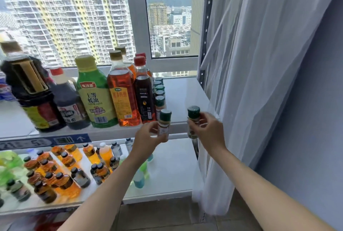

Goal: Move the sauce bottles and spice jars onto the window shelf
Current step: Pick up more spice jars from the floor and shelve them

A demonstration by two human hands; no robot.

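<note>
My left hand (146,138) grips a green-capped spice jar (164,121) with tan contents, upright at the front edge of the white window shelf (183,93). My right hand (209,130) holds a second green-capped spice jar (193,119) just right of it, also upright. On the shelf stands a row of sauce bottles: a dark soy bottle (31,89), a red-capped dark jug (68,99), a green oyster sauce bottle (96,93), an amber oil bottle (122,93) and a dark red-capped bottle (143,91). Behind my left jar a line of several green-capped jars (159,91) runs back toward the window.
The lower shelf (172,171) carries many small orange and clear drink bottles (61,167) on its left half. A white sheer curtain (250,82) hangs close on the right beside the shelf's post (204,41). The window glass (74,26) lies behind the bottles.
</note>
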